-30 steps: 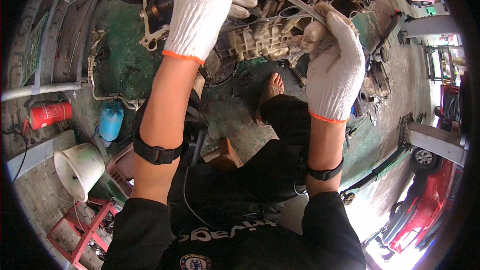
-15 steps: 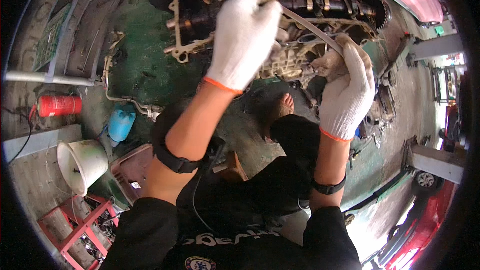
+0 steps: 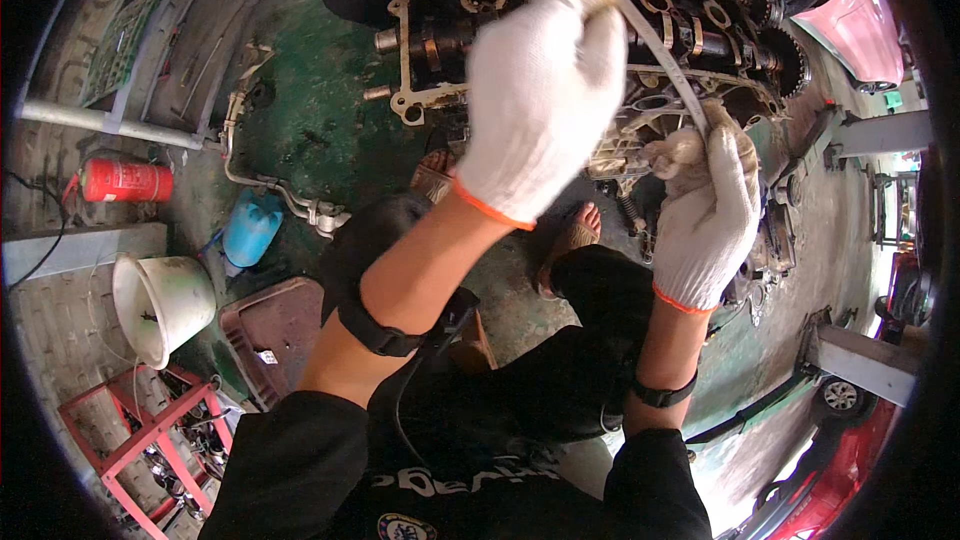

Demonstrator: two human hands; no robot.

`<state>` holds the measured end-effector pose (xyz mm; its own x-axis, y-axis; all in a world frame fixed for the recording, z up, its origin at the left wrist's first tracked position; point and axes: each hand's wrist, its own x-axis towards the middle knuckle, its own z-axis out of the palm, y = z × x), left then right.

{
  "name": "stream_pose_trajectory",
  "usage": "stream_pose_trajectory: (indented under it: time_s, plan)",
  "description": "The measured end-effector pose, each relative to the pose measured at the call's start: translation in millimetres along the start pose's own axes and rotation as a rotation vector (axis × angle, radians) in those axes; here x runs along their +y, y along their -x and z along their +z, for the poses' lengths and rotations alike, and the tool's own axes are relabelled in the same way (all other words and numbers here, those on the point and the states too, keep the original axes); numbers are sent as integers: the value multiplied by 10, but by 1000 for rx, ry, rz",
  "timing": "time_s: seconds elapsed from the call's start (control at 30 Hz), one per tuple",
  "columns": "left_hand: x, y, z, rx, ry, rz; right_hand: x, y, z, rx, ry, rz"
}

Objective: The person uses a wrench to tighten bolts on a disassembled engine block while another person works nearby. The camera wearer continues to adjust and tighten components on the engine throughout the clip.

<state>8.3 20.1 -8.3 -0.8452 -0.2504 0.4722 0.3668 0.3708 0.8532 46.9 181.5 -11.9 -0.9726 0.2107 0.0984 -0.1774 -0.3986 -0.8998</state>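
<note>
A long, pale metal wrench (image 3: 658, 48) with a ring end slants between my hands, above an engine. My left hand (image 3: 545, 100), in a white knit glove with an orange cuff, is closed at the wrench just below its ring; its fingertips are partly hidden. My right hand (image 3: 708, 205), gloved alike, is closed around the lower end, which its fingers cover. Both gloves have brownish, soiled fingers. Behind lies the engine (image 3: 440, 98), its dark camshafts (image 3: 560, 15) exposed and toothed sprockets (image 3: 785, 62) at its right end.
To the left are a red fire extinguisher (image 3: 127, 181), a blue jug (image 3: 252, 230), a whitish bucket (image 3: 180, 305) and a bent metal pipe (image 3: 240, 155). A red metal frame (image 3: 150, 430) stands lower left. Cars, one pink (image 3: 850, 10), and grey lift arms (image 3: 880, 145) line the right.
The view has shifted, so the engine sits farther right. The wrench stands steeper, and its ring end now shows above my left fingers, where it was covered before.
</note>
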Motion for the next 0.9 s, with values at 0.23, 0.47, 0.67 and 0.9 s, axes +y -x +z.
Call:
stream_pose_trajectory:
  time_s: [0.23, 0.47, 0.67, 0.9]
  plan:
    - [-213, -258, -595, 35, -99, -159, -3, 173, 250, -178, 63, 106]
    - [-274, -246, -787, -71, -237, -175, 17, 192, 311, -101, 77, 201]
    - [-138, -215, -792, -71, -35, -319, 55, -70, 183, -367, -247, -76]
    - [13, 104, -540, -302, 2, -314, -8, 1, -186, -128, -355, 237]
